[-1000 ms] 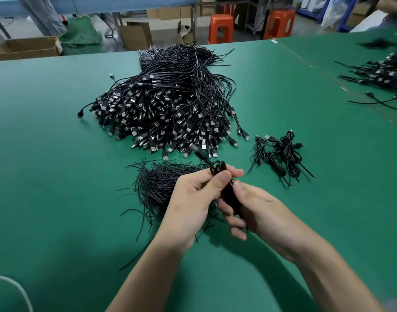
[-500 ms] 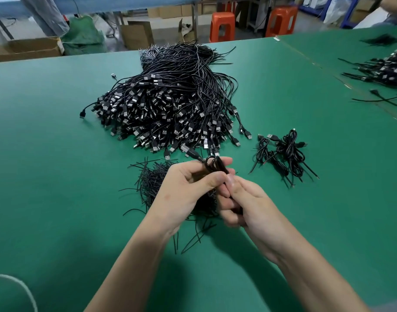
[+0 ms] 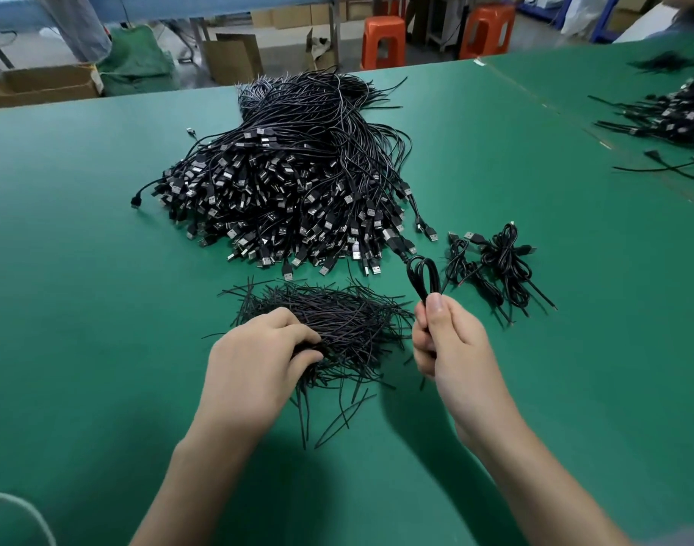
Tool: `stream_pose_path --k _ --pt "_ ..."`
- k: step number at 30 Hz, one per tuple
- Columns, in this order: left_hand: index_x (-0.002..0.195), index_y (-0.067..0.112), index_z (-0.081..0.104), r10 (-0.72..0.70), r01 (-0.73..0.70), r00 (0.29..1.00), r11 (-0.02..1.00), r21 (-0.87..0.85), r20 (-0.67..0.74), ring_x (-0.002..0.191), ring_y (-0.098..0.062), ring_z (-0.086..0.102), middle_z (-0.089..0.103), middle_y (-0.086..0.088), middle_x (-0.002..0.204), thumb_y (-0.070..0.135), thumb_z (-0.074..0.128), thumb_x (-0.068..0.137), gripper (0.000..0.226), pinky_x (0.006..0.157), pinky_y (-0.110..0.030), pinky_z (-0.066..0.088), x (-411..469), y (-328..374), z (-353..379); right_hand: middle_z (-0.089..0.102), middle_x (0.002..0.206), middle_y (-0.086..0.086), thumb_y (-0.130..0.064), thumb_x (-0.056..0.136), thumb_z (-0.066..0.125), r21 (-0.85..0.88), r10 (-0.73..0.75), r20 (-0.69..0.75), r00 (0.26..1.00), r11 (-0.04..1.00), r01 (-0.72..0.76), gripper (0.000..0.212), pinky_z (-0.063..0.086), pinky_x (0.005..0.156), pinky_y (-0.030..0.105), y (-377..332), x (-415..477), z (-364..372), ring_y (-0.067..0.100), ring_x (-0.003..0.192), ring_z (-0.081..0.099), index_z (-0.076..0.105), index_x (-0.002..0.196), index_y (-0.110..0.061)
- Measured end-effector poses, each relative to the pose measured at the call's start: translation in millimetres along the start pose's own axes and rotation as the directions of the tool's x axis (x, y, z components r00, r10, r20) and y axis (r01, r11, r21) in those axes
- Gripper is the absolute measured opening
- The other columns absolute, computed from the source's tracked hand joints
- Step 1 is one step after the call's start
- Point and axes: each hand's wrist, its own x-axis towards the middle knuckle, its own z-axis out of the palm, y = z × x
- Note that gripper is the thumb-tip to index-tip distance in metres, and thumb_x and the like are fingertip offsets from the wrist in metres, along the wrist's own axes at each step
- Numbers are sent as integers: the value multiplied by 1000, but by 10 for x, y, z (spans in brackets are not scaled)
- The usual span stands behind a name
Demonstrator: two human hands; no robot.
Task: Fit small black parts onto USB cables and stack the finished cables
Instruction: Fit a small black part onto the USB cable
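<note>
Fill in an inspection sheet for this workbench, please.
Surface: green table.
Job's things: large pile of USB cables at centre; thin black ties heaped before it; finished bundles to its right.
Clutter: white cord at near left corner.
Grippers: left hand pinches the thin black ties; right hand grips a coiled cable, loop up.
Cables: another cable heap on the neighbouring table, far right.
Surroundings: orange stools, cardboard boxes beyond the table.

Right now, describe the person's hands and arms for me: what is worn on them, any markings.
The left hand and the right hand are both bare: no gloves, rings, watch or wristband show. No sleeve appears on either arm down to the frame's bottom edge. No markings are visible.
</note>
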Motion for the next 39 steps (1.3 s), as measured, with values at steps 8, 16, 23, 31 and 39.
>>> stream_pose_path --k 8,16,23,31,39 --pt "84 34 80 35 -34 999 998 46 -16 80 -11 65 66 17 83 41 83 84 8 61 -26 46 36 64 71 38 59 -15 -38 110 34 -66 -36 9 999 997 37 40 30 51 19 -22 -32 75 5 53 33 45 75 -22" --pt "85 36 74 -32 34 998 999 39 -45 79 -6 62 63 18 80 46 76 90 12 58 -22 39 102 165 119 38 61 -14 -37 109 34 -86 -44 26 999 995 46 39 30 54 25 -13 -76 111 7 57 33 45 76 -20" --pt "88 35 71 -100 101 995 994 33 -25 75 -3 56 64 20 77 31 73 91 5 55 -19 35 91 185 112 38 61 -14 -37 109 34 -93 -37 33 999 995 40 39 31 54 25 -19 -85 97 7 57 34 46 77 -18" --pt "96 35 75 -82 83 996 996 29 -28 93 -8 63 68 18 88 33 74 93 4 65 -28 47 135 234 131 38 60 -15 -36 110 36 -80 -34 57 998 996 39 40 30 54 27 35 -100 124 7 57 33 45 74 -20" --pt "88 35 72 -84 68 988 990 -122 -128 73 -1 58 66 21 81 27 78 89 11 60 -18 41 145 162 21 40 59 -15 -36 110 36 -94 -20 58 998 995 25 40 31 57 32 56 -92 111 8 56 34 45 75 -19"
